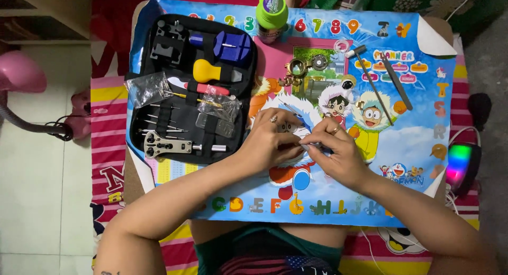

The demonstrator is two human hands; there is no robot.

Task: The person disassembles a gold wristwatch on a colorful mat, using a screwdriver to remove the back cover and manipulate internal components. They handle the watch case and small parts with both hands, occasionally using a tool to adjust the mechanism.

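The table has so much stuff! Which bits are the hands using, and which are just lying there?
In use: left hand and right hand pinch a small metal piece, too small to identify.

Lying about: open tool case, green-lidded jar, brass round parts, two long tools, pink lamp.

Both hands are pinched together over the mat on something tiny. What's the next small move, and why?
Probably keep the left hand steady and let the right hand work the thin metal tool gently at the small part. The part is mostly hidden under the fingertips, and loose gold parts lie near, so a jerk might scatter things.
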